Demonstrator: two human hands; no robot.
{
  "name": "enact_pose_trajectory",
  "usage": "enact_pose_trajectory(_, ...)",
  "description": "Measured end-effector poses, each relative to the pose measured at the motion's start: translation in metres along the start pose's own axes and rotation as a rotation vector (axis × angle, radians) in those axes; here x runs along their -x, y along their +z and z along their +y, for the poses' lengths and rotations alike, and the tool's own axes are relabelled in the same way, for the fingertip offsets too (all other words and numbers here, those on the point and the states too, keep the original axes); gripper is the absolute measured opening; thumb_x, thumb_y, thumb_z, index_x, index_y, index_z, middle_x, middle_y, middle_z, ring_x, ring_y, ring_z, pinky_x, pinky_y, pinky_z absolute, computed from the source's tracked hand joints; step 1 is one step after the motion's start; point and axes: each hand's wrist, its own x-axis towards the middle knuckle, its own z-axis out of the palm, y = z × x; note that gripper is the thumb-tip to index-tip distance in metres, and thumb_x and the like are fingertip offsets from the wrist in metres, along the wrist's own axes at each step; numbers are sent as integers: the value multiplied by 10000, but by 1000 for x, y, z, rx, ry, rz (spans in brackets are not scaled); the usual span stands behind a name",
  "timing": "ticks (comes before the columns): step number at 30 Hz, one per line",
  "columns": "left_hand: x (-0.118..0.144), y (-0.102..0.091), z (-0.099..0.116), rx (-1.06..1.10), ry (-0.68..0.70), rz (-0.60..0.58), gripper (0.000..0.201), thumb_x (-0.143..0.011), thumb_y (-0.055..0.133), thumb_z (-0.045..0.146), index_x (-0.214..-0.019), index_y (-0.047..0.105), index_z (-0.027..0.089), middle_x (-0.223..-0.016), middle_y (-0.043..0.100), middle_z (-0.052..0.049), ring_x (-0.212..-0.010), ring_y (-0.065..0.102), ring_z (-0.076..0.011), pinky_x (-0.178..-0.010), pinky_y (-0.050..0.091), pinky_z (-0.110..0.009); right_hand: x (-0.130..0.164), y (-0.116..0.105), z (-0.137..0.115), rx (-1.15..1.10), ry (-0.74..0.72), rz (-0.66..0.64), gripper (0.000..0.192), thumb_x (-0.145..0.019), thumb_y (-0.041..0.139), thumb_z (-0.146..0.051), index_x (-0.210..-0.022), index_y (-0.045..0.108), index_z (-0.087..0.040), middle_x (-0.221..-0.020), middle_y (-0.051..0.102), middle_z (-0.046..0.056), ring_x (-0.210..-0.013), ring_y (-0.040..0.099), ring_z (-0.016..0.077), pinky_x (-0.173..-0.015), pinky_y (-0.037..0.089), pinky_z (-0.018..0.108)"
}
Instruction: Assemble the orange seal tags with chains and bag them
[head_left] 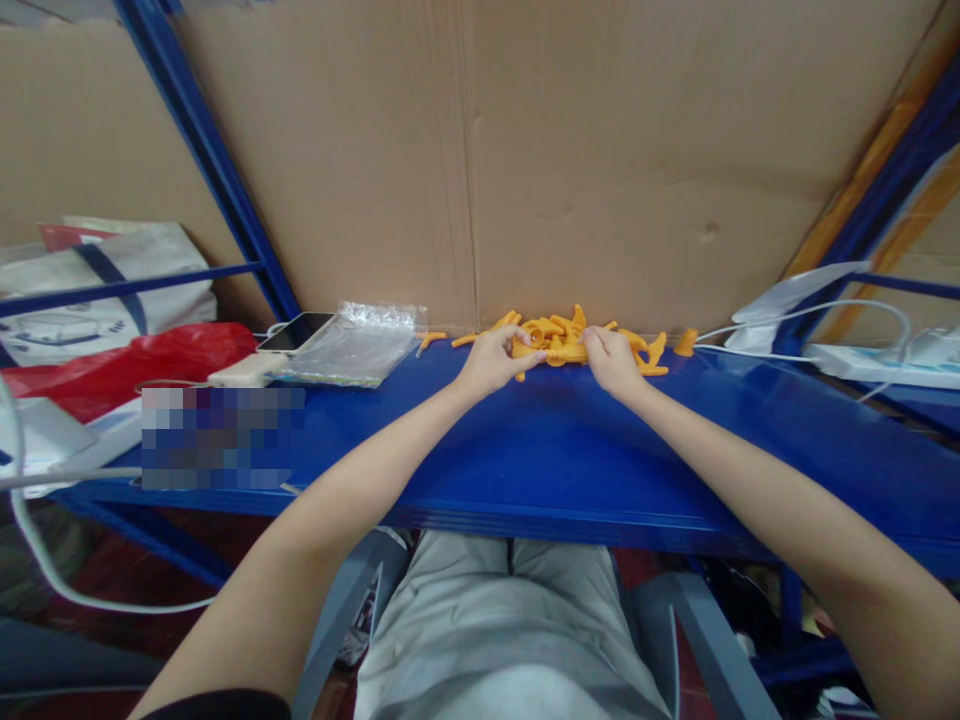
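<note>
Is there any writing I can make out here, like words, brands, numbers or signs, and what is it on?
None can be read.
Pale bag: a printed drawing; any lettering is too blurred.
Clear plastic packet: coloured edge, no legible print.
Yellow pieces: too small to tell any markings.
Pixelated patch: masked, so nothing there can be read.

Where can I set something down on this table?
Between your forearms, from the yellow parts to the table's front edge; also past your right forearm, right of the cone. Crowded: back middle with parts, left with the red bag and packet.
</note>
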Motion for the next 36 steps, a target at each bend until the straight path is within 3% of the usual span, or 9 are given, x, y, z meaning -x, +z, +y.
enact_pose_trajectory(5,2,-1,0,-100,123,37,235,-756,803,316,-790,613,183,-508,435,95,-473,397,-80,-520,301,-209,-1,-9,-14,9,117,-68,388,-907,406,-222,-522,367,-245,-514,431,-14,-546,426,166,-592,345,312)
enact_pose_trajectory(13,4,-6,3,-286,310,73,268,-814,759,414,-851,629,182,-720,656,11,-659,604,-131,-665,465,-244,1,-16,-44,-150,497,-132,413,-915,410,-189,-504,395,-231,-450,417,-21,-431,379,128,-481,336,275)
enact_pose_trajectory(17,5,-5,5,-333,352,96,238,-802,774,375,-863,641,188,-833,707,-29,-750,646,-157,-733,503,-269,2,-19,-47,-292,620,-203,370,-927,414,-230,-556,413,-232,-394,395,-40,-329,271,88,-356,223,234)
enact_pose_trajectory(22,6,-5,8,-347,362,94,225,-792,781,351,-879,645,194,-888,724,-44,-807,665,-184,-767,517,-297,3,-23,-42,-411,602,-303,364,-927,431,-288,-568,396,-234,-353,361,-48,-296,199,64,-298,141,212)
enact_pose_trajectory(31,3,-6,4,-299,255,6,271,-731,819,263,-878,606,185,-882,699,-28,-827,662,-183,-792,494,-288,3,-15,-36,-339,585,-291,422,-951,458,-384,-561,444,-223,-366,393,-39,-303,258,73,-309,177,222)
enact_pose_trajectory(33,3,-6,3,-271,214,-8,275,-723,821,258,-869,600,183,-840,688,-12,-790,651,-171,-768,485,-275,3,-14,-32,-279,510,-295,480,-962,445,-458,-545,453,-221,-383,409,-29,-325,293,82,-339,225,235)
enact_pose_trajectory(36,2,-6,1,-199,146,-14,269,-724,816,264,-853,596,180,-754,653,17,-700,613,-143,-707,457,-252,3,-15,-25,-175,243,-254,586,-931,431,-640,-521,444,-222,-423,434,-13,-405,371,102,-414,288,250)
